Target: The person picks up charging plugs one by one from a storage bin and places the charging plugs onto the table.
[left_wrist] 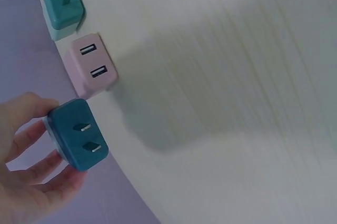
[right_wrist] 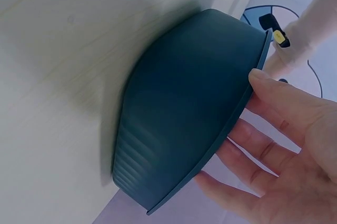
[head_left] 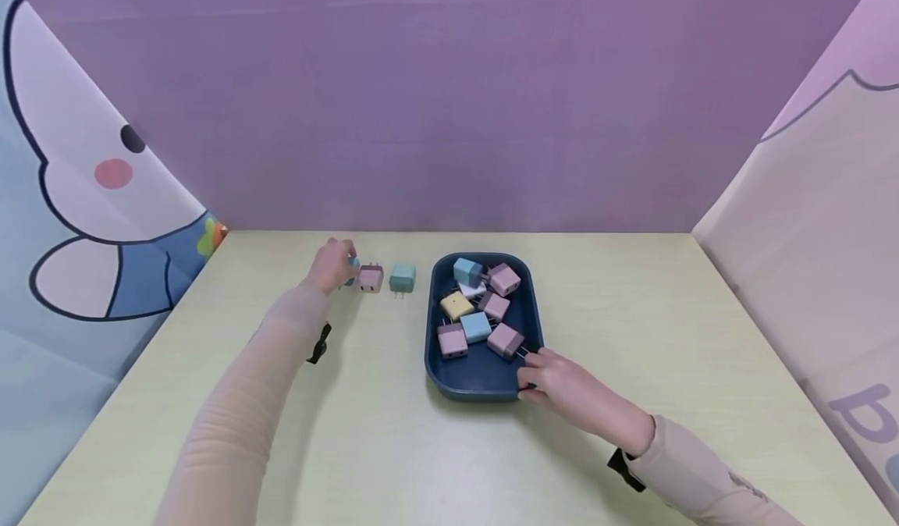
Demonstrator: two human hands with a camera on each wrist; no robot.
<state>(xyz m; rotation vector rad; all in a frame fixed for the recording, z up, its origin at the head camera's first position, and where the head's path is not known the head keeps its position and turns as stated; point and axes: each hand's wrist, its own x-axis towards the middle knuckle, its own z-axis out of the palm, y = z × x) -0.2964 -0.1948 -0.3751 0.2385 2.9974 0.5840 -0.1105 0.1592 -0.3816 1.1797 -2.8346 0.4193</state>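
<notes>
At the far left of the table my left hand (head_left: 333, 267) pinches a teal USB charger (left_wrist: 79, 134) between thumb and fingers, its two prongs facing the wrist camera. Right beside it sits a pink charger (head_left: 371, 278), its two USB ports showing in the left wrist view. Farther right lies another teal charger (head_left: 403, 278) with its prongs toward me. My right hand (head_left: 562, 385) grips the rim of a dark blue tray (right_wrist: 179, 98) at its near right corner, thumb on one side and fingers on the other.
Several chargers lie jumbled in the tray, among them a yellow one (head_left: 457, 306), a light blue one (head_left: 475, 327) and a pink one (head_left: 505, 339). A purple backdrop (head_left: 449, 104) stands along the table's far edge, with printed cloth on both sides.
</notes>
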